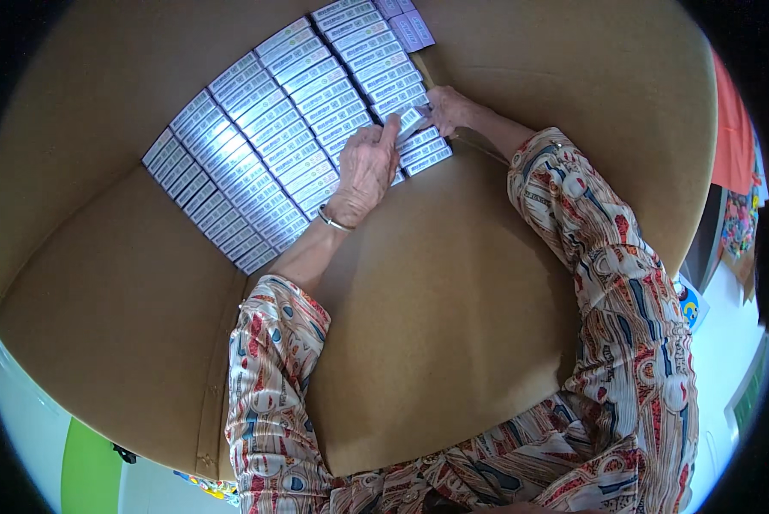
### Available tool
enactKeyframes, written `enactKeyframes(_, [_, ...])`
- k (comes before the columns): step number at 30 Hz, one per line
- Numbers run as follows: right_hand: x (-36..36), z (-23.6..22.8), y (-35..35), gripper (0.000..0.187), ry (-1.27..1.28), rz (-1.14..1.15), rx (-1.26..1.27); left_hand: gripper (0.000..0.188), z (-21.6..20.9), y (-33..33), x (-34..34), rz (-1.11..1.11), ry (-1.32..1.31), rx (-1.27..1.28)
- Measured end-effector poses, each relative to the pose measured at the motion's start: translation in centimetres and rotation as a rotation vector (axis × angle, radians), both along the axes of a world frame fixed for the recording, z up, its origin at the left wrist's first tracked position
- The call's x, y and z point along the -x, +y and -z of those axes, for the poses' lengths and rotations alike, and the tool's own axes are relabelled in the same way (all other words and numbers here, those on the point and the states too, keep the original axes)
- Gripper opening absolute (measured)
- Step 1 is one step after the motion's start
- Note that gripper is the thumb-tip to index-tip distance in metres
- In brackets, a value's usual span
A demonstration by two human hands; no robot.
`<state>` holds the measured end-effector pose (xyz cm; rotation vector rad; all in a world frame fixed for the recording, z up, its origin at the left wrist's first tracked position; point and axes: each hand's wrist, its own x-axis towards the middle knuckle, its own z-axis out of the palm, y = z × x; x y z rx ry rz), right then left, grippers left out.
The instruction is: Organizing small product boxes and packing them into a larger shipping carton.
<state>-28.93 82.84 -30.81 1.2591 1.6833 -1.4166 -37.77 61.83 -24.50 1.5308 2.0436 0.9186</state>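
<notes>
Slim white-and-lilac printed boxes (230, 146) stand packed in several slanting columns along the bottom of a large cardboard carton. One small box (410, 118) sits tilted out of line over the rightmost column. Its left end meets the fingers of my left hand (369, 164), which are closed, the index finger stretched along the box and the others curled over the neighbouring column. On the other end, the fingers of my right hand (449, 111) are bent round the box, by the carton's wall. My fingertips are partly hidden.
High brown carton walls (590, 60) curve round both my arms, and the near wall (436, 343) rises close to my body. Purple boxes (412, 27) lie at the far end of the right column. Outside the carton, a red cloth (734, 128) hangs at the right.
</notes>
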Motion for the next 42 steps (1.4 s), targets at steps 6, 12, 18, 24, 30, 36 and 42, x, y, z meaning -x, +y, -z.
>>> enactKeyframes(6, [0.0,0.7,0.6,0.022,-0.253,0.093,0.185,0.050,0.2,0.3,-0.5,0.066,0.176,0.056])
enactKeyframes(12, [1.4,-0.1,0.6,0.016,-0.298,-0.302,0.091,0.052,0.9,0.7,-1.2,0.129,0.349,0.088])
enactKeyframes(18, [-4.2,5.9,6.2,0.021,-0.161,-0.370,0.227,0.038,0.2,5.2,-5.9,0.157,0.560,0.183])
enactKeyframes(24, [3.6,-1.8,-0.5,0.051,-0.418,-0.182,0.151,0.019,2.9,3.5,-2.4,0.064,0.460,0.219])
enactKeyframes(30, [5.9,-6.5,0.0,0.047,-0.317,-0.880,-0.071,0.023,4.4,3.6,-2.6,0.078,0.399,0.226])
enactKeyframes(36, [3.8,-4.5,-1.1,0.044,-0.089,-1.324,-0.231,0.048,4.1,2.8,-2.0,-0.080,0.063,0.084])
enactKeyframes(42, [3.3,-4.5,-0.3,0.026,0.104,-1.414,-0.548,0.035,6.4,-1.7,-3.9,-0.206,-0.115,0.050])
